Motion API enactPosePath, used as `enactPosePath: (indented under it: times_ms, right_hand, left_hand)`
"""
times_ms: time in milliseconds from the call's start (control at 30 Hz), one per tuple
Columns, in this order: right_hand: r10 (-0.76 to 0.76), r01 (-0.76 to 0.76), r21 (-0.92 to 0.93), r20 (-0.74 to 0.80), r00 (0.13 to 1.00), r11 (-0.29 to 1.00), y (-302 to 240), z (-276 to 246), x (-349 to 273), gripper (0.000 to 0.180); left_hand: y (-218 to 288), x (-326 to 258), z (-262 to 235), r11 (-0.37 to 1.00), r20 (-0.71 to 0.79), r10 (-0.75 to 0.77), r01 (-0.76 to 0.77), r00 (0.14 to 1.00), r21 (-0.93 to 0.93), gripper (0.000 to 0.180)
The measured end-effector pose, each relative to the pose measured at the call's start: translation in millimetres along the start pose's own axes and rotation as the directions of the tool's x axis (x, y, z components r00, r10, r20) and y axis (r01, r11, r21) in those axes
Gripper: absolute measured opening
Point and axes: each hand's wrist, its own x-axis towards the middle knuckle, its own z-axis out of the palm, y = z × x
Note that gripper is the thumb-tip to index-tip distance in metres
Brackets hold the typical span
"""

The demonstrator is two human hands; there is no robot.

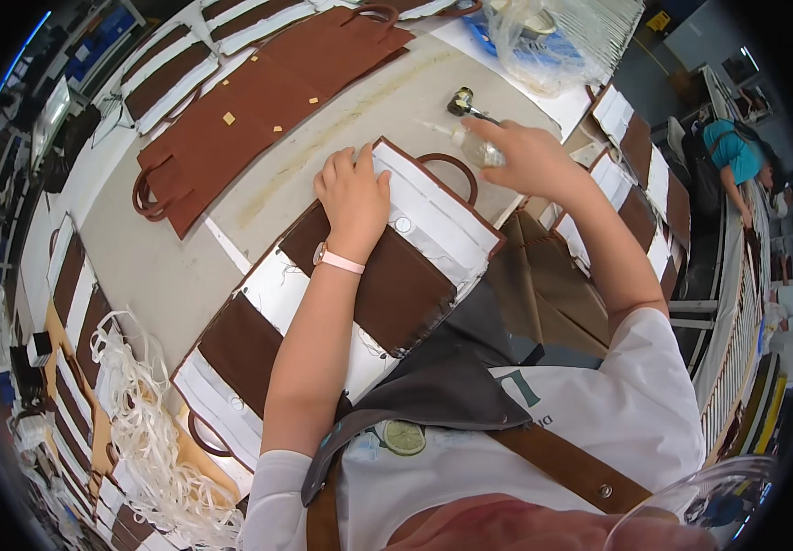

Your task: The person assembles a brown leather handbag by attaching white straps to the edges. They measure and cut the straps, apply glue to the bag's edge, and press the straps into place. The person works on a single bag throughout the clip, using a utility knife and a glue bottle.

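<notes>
A brown bag panel (pixel 405 280) with white backing strips, a round snap and a handle lies in front of me, its lining side up. My left hand (pixel 355 197) rests on it near the far edge, fingers spread and pressing down. To the right, past the panel's handle (pixel 454 170), my right hand (pixel 529 161) is closed around a small clear bottle (pixel 481 150) with a thin nozzle pointing left. Just beyond that hand a black-headed hammer (pixel 461 101) lies on the table, its handle running toward my fingers.
Another brown bag piece (pixel 258 110) with handles and small tan tabs lies at the far left. White strip scraps (pixel 148 413) heap at the near left. A plastic bag (pixel 543 41) stands at the back. Stacked panels (pixel 635 202) lie right; a person in teal (pixel 731 151) is beyond.
</notes>
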Motion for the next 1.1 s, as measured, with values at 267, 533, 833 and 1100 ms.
enactPosePath:
  times_ms: [267, 533, 833, 1100]
  right_hand:
    - [0.031, -0.01, -0.374, 0.051, 0.998, 0.928, 28.7, -4.9, 133.2, 0.071]
    - [-0.104, 0.158, -0.594, 0.125, 0.987, 0.789, 21.1, 3.9, 156.2, 0.07]
    - [-0.207, 0.26, -0.81, 0.175, 0.962, 0.525, 19.5, 10.5, 159.4, 0.071]
    - [-0.011, 0.08, -0.911, 0.083, 0.997, 0.404, 80.2, -18.7, 147.2, 0.073]
  left_hand:
    - [-5.3, -0.8, 14.8, 0.996, 0.085, -0.065, 0.069, 0.994, -0.052, 0.051]
    - [-5.8, 0.8, 17.3, 0.996, 0.11, -0.091, 0.093, 0.99, -0.008, 0.051]
    - [-7.7, 1.5, 11.2, 0.99, 0.155, -0.123, 0.132, 0.98, -0.049, 0.052]
    - [-3.4, 2.0, 13.7, 0.99, 0.154, -0.122, 0.13, 0.98, -0.046, 0.053]
